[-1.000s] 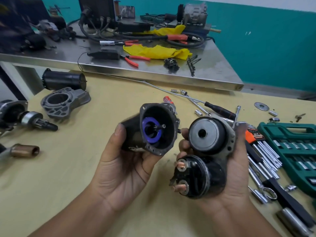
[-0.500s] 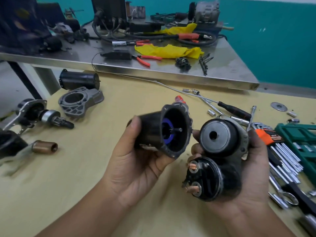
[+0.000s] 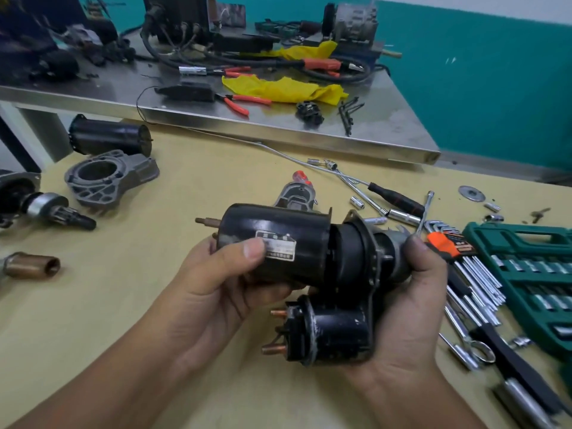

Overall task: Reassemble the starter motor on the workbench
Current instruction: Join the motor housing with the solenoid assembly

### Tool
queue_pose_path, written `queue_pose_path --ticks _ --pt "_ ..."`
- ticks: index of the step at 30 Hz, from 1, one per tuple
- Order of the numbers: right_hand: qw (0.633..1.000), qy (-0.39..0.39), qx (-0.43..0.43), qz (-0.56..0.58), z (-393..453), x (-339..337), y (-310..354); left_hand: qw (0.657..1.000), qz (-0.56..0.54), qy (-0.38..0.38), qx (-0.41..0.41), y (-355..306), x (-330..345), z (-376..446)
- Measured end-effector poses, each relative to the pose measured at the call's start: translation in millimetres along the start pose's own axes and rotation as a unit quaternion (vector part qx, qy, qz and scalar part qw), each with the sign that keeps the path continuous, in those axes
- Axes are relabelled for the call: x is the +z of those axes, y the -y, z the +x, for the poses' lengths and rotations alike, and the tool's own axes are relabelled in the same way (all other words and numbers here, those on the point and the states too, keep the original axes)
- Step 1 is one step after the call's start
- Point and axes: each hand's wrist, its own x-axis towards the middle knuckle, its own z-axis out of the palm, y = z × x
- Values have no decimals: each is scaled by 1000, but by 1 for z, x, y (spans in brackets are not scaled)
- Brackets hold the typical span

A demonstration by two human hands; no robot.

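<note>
My left hand [image 3: 223,283] grips a black cylindrical motor housing [image 3: 275,243] with a label plate, lying sideways over the yellow bench [image 3: 139,305]. Its open end is slid against the round body of the solenoid assembly [image 3: 337,329], which my right hand [image 3: 411,308] holds from below and from the right. The solenoid's copper terminals [image 3: 272,348] point left. Loose starter parts lie at the left: a grey aluminium nose housing [image 3: 108,178], a second black housing [image 3: 108,137], a pinion shaft [image 3: 58,209] and a bronze sleeve [image 3: 34,264].
A green socket set case [image 3: 532,274], hex keys with an orange holder [image 3: 448,246], sockets, a washer [image 3: 471,192] and wrenches crowd the right. A steel table [image 3: 278,125] behind carries pliers, yellow rags, cables and equipment. A teal wall stands at the back.
My left hand turned the black housing sideways and brought its open end onto the round body in my right hand. Before, the two parts were apart with their open faces toward me.
</note>
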Motion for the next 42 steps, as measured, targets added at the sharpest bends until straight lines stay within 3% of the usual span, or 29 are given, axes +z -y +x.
queue_pose_path --ticks 6,13,18,30,37,42 --pt "998 -5 -23 -56 -2 2 -2 999 20 -33 19 -2 8 -1" --pt "999 -42 16 -30 0 -5 0 996 65 54 26 -4 -3 -3" --pt "997 -19 72 -11 0 -7 3 990 124 -17 71 6 -3 -2" --pt "993 32 110 17 2 -5 2 988 79 -98 92 13 8 -6" --pt "990 -16 128 51 4 -5 4 993 38 -71 90 9 6 -2" --pt "988 14 103 111 8 -2 17 996 -74 -43 5 -4 2 -1"
